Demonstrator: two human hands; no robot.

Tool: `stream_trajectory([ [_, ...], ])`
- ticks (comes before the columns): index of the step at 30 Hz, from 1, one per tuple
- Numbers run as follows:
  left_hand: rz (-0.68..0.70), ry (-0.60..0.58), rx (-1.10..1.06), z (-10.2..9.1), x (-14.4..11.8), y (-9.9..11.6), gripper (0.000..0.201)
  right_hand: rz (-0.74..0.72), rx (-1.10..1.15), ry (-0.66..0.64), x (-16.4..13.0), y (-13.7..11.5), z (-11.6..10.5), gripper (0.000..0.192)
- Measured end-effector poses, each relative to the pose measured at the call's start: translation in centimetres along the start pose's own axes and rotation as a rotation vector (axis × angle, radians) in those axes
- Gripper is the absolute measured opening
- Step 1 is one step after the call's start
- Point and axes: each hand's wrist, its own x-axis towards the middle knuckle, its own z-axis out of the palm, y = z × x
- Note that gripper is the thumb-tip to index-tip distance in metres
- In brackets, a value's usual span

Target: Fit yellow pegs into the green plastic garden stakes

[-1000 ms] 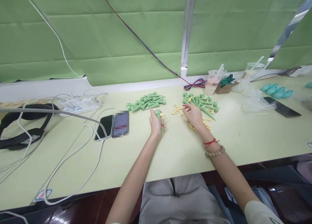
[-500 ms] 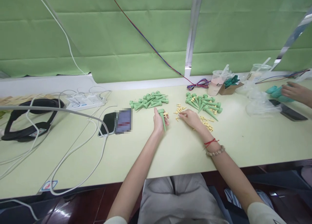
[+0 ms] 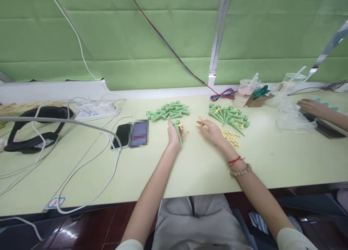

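Note:
My left hand [image 3: 173, 134] is closed around a green watering spike [image 3: 177, 131], cap up and point toward me. A small yellow valve piece [image 3: 181, 126] sticks out at the spike's upper side; whether it is fitted in or just held in the fingers I cannot tell. My right hand [image 3: 212, 131] pinches another yellow valve piece [image 3: 198, 125] a little above or at the table. One loose yellow piece [image 3: 187, 132] lies between the hands. More yellow pieces [image 3: 231, 139] are scattered beside my right wrist. Green spikes lie in a left pile [image 3: 168, 111] and a right pile [image 3: 230, 116], the right one with yellow pieces among them.
Two phones [image 3: 121, 136] lie left of my hands, with white cables [image 3: 116, 163], a power strip [image 3: 96, 110] and a black headset strap [image 3: 38, 128] farther left. A drink cup [image 3: 243, 94] and a small cardboard box [image 3: 259, 100] stand back right. Another person's hand [image 3: 312, 107] is at far right.
My right hand has drawn slightly back, with a yellow piece now at its fingertips. Fewer loose yellow pieces show before it; one lies nearer my left hand. The other person's hand moved left.

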Motion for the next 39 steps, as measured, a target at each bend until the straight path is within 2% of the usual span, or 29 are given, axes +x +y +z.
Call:
stream_trajectory([
  [2,0.025,0.067,-0.014,-0.5,0.5,0.3,0.043,-0.077,0.006,-0.018,-0.3,-1.2,0.7,0.041],
  [4,0.035,0.119,-0.028,-0.9,0.9,0.4,0.042,-0.19,-0.031,-0.101,-0.6,-2.2,1.9,0.051],
  [7,0.035,0.146,-0.04,-1.1,1.0,0.6,0.043,-0.264,-0.051,-0.248,-0.7,-3.0,3.8,0.043],
  [10,0.024,0.118,-0.033,-0.9,0.8,0.7,0.044,-0.271,-0.029,-0.229,-0.4,-2.8,4.7,0.036],
  [20,0.017,0.084,0.032,-0.7,0.7,0.5,0.041,-0.135,-0.065,-0.118,0.0,-2.3,2.9,0.02],
  [27,0.047,0.081,0.186,-0.8,0.7,-0.2,0.04,-0.018,-0.047,-0.075,-0.3,-2.4,3.0,0.014],
  [32,-0.01,0.061,0.246,-1.1,1.2,-1.0,0.033,0.054,0.034,-0.021,-0.3,-2.6,2.9,0.01],
  [39,-0.105,-0.047,0.207,0.0,1.3,-2.6,0.036,0.209,0.298,0.167,0.0,-1.9,3.1,0.017],
])
